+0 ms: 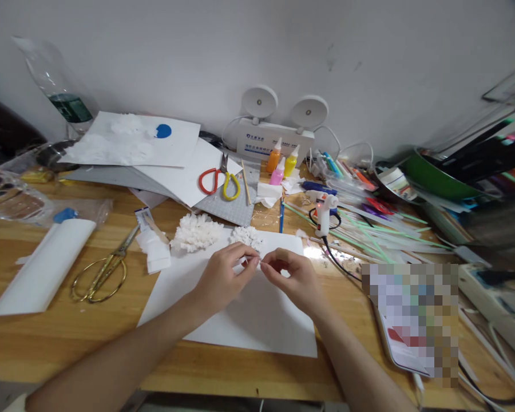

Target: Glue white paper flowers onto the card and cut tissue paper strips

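Observation:
My left hand (226, 273) and my right hand (295, 279) meet above a white sheet of paper (257, 320). Thumb and forefinger are pinched together on each, the fingertips almost touching. Whatever lies between them is too small to make out; perhaps a tiny white bit shows. Just behind the fingers sits a pile of small white pieces with dark specks (245, 236). To its left is a larger heap of ruffled white pieces (196, 232), at the far edge of the sheet.
Gold-handled scissors (99, 280) and a rolled white sheet (47, 269) lie left. Red-and-yellow-handled cutters (221, 178) rest on boards behind. A white glue gun (323, 213) stands right, its cord trailing toward a tablet (405, 337). Small paint bottles (277, 171) are at the back.

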`<state>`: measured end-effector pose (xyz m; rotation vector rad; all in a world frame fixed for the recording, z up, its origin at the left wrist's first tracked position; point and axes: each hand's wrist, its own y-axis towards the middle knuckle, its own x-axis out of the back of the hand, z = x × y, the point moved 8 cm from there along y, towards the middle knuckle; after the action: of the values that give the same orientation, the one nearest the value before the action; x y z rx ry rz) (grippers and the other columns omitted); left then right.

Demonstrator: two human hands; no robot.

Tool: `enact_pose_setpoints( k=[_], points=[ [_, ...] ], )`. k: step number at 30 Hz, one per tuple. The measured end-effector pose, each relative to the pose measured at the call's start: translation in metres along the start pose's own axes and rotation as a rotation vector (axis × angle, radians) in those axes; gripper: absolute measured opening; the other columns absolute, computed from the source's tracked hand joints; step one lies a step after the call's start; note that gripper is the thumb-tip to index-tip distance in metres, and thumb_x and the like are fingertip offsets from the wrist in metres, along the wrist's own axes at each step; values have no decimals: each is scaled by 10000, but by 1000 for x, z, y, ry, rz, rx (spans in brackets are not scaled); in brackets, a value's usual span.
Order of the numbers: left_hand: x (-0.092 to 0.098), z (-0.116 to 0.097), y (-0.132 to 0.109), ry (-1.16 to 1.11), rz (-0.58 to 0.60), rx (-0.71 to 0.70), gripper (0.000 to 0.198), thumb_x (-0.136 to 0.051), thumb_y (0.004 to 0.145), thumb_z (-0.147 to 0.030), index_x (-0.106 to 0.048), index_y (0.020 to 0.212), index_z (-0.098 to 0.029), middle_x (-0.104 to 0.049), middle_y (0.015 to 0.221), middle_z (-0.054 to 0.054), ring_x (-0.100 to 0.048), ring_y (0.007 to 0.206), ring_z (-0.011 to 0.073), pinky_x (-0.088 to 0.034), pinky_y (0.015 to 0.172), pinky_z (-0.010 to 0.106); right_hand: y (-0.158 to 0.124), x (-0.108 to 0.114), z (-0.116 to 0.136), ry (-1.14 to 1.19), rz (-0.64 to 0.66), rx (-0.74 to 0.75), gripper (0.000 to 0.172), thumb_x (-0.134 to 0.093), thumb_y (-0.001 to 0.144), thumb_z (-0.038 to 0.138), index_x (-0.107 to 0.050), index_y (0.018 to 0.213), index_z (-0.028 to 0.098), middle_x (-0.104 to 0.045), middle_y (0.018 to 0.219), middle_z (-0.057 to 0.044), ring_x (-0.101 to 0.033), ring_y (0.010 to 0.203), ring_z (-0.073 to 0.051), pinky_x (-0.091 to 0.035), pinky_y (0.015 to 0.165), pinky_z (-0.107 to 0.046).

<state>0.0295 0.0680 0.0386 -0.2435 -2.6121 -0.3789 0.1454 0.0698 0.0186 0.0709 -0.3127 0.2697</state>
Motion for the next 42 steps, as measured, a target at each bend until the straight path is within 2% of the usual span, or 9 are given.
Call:
enact_pose_setpoints(
  k=[17,26,31,38,42],
  points=[
    [-2,0,-1,-60,20,29,122,-475,778,-179,-596,796,-177,-619,783,7,-556,758,117,-428,707,244,1,7,3,-54,-96,40,110,-560,754,270,-567,725,164,-543,622,-16,-467,540,-111,-395,503,-229],
    [-1,3,-2,-92,-7,42,132,-508,764,-199,-619,834,-179,-643,813,14,-569,770,126,-437,718,243,-5,13,24,-192,-227,257,66,-537,760,170,-592,725,179,-536,647,-11,-470,554,-112,-397,522,-241],
    [3,2,0,-77,-38,38,101,-509,760,-182,-605,791,-180,-626,767,-4,-551,730,111,-423,691,229,-4,11,23,-191,-207,241,65,-524,743,142,-554,699,179,-513,615,6,-466,537,-108,-393,513,-233],
    [-1,1,1,-85,8,27,76,-515,762,-200,-586,759,-174,-600,725,-11,-539,713,108,-413,680,224,-3,8,21,-141,-164,201,62,-523,744,150,-530,686,170,-510,617,3,-459,536,-103,-392,502,-227],
    [1,1,0,-81,-2,26,70,-509,762,-193,-574,743,-173,-588,712,-14,-535,702,105,-410,672,220,-4,7,20,-108,-141,202,34,-526,758,187,-559,756,175,-522,647,-6,-472,553,-108,-407,510,-235]
  ],
)
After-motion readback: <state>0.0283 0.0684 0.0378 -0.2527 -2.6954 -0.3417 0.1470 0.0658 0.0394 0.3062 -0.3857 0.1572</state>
